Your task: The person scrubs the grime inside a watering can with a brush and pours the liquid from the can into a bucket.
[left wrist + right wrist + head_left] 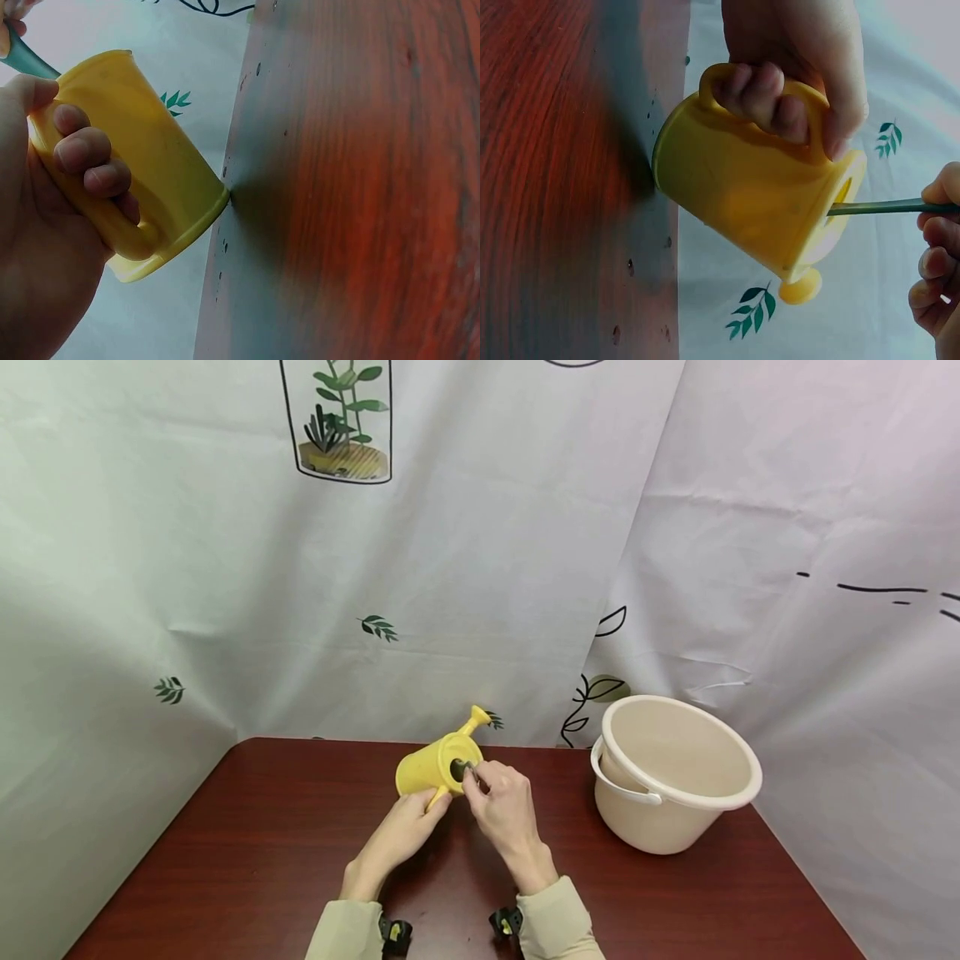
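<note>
A yellow watering can (423, 772) is held tilted over the table, its top opening facing my right hand. My left hand (405, 827) grips its handle, with the fingers wrapped through the loop, as the left wrist view shows. My right hand (504, 802) pinches a slim dark green stick (881, 206) between thumb and fingers. The stick's far end goes through the can's opening and is hidden inside, so its kind cannot be told. The can's spout (476, 718) points up and away. Its base edge lies close to the tabletop; contact is uncertain.
To the right, a cream bucket (660, 827) with a white handle stands on the dark red wooden table (300, 860). A white printed cloth (487, 568) hangs behind the table and along its sides. Small dark spots lie near the table edge in the wrist views.
</note>
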### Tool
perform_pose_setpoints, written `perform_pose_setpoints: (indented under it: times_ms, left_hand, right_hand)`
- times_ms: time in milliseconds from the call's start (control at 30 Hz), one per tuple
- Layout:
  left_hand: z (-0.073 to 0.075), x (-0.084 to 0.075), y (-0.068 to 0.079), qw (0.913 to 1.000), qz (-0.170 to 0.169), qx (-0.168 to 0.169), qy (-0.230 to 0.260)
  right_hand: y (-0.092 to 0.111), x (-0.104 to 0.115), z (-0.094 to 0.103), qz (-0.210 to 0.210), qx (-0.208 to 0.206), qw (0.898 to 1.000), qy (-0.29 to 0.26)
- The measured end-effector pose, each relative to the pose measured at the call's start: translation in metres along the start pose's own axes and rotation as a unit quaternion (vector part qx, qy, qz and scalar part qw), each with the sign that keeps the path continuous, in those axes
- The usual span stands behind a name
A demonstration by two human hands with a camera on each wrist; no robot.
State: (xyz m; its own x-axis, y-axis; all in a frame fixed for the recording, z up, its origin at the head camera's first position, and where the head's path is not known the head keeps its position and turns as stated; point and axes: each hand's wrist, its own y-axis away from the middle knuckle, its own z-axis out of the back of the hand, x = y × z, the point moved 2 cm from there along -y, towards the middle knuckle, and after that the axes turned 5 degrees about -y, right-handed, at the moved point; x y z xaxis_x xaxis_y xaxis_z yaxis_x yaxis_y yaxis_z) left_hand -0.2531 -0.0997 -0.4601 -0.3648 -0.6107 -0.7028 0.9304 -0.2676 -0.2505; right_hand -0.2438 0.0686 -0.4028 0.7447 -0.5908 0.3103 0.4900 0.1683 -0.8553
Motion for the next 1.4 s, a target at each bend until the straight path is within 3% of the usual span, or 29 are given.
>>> perform_pose_setpoints:
  times_ms: [300,833,1400]
  left_hand:
    - [0.000,-0.002,-0.001,1.0000,-0.001,0.008,-0.003]
    - [-0.001,-0.004,-0.001,1.0000,-0.001,0.009,-0.003]
    - [0.001,-0.003,0.001,1.0000,0.003,0.006,-0.006]
  right_hand:
    - [0.004,-0.011,-0.003,-0.022,-0.014,0.999,-0.031]
    - [0.018,-0.020,-0.022,-0.064,0.001,0.998,-0.022]
    - [0.005,-0.015,-0.008,-0.048,-0.016,0.999,-0.017]
